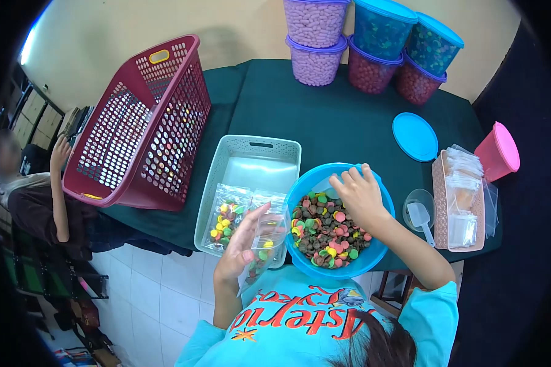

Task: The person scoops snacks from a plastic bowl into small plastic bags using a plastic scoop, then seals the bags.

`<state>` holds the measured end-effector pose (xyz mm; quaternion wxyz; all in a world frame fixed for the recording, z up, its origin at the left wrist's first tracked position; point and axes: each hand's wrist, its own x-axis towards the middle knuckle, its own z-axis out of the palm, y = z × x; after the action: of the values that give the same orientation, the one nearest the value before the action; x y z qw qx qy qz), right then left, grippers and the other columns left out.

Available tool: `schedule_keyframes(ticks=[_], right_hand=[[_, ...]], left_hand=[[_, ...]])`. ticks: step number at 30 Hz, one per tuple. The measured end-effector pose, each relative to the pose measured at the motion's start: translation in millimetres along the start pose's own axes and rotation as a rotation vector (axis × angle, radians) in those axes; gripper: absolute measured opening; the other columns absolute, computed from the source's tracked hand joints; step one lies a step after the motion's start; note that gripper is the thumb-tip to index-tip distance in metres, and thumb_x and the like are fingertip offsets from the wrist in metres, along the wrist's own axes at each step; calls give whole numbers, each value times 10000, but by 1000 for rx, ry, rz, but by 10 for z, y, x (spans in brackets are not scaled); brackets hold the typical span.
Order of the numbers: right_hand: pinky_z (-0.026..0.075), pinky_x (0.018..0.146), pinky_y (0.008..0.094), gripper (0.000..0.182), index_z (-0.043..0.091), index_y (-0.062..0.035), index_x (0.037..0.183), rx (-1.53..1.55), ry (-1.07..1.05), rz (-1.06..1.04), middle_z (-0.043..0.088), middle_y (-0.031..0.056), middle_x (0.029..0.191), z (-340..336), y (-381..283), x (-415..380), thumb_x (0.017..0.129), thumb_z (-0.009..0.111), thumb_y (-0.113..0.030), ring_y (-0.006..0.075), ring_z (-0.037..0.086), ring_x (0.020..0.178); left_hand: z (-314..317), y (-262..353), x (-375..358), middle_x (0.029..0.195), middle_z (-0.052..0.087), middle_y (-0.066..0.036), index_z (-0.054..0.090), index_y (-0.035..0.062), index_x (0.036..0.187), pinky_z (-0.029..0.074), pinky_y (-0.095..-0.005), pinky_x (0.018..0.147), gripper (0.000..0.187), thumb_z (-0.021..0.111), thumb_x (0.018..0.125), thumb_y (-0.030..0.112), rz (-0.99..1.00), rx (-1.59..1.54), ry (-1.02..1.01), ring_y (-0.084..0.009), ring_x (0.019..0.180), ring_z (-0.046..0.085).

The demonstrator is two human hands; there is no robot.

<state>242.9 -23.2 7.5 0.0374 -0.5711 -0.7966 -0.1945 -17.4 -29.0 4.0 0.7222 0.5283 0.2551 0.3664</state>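
My left hand (pixel 236 248) is wrapped round a clear plastic bag (pixel 263 248) with a few colored pieces inside, beside the blue bowl's left rim. My right hand (pixel 360 192) is closed over the upper part of the blue bowl (pixel 382 244), on something clear that I cannot make out well. Brown, green, pink and yellow round pieces (pixel 330 235) fill the bowl. Left of it, a pale green tray (pixel 257 162) holds filled clear bags (pixel 226 217) at its near end.
A maroon basket (pixel 171 140) stands on the left, with another person (pixel 49 208) beyond it. Lidded tubs (pixel 315 61) are stacked at the back. On the right are a blue lid (pixel 415 137), a scoop (pixel 419 215), a pink box of bags (pixel 439 202) and a pink tub (pixel 494 153).
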Motion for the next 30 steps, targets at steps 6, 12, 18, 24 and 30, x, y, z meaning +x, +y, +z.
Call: schedule_keyframes(ticks=[6, 12, 18, 24, 30], right_hand=[[317, 882, 361, 204, 534, -70, 920, -207, -222, 40, 576, 47, 734, -236, -12, -133, 730, 546, -143, 197, 548, 799], [301, 803, 326, 411, 553, -56, 996, 82, -672, -105, 600, 41, 714, -248, 219, -303, 624, 644, -204, 196, 577, 769], [309, 717, 365, 391, 536, -47, 958, 498, -757, -37, 599, 95, 774, -365, 327, -266, 624, 628, -229, 244, 563, 732], [325, 738, 395, 396, 485, -24, 978, 929, -710, -46, 615, 125, 739, -106, 220, -251, 737, 581, -323, 287, 587, 749], [423, 678, 382, 437, 510, -17, 999, 1096, -687, -82, 610, 144, 734, -137, 371, -194, 721, 594, -344, 286, 598, 734]], left_hand=[[-19, -32, 40, 1224, 369, -180, 194, 37, 1341, 346, -423, 906, 961, 645, 662, 547, -30, -20, -102, -299, 1110, 420], [-7, -67, 71, 1214, 364, -179, 172, 37, 1347, 328, -421, 917, 980, 656, 659, 540, -32, -50, -129, -289, 1102, 415], [-16, -62, 92, 1209, 364, -177, 177, 29, 1344, 330, -414, 908, 1033, 682, 614, 557, -38, -84, -94, -270, 1077, 422], [-19, -44, 134, 1200, 381, -160, 129, 23, 1352, 337, -393, 899, 1085, 737, 581, 484, -10, -111, -42, -251, 1064, 428], [-21, -70, 140, 1154, 438, -150, 100, 10, 1351, 362, -351, 879, 1156, 828, 504, 308, 120, 11, 53, -237, 1028, 464]])
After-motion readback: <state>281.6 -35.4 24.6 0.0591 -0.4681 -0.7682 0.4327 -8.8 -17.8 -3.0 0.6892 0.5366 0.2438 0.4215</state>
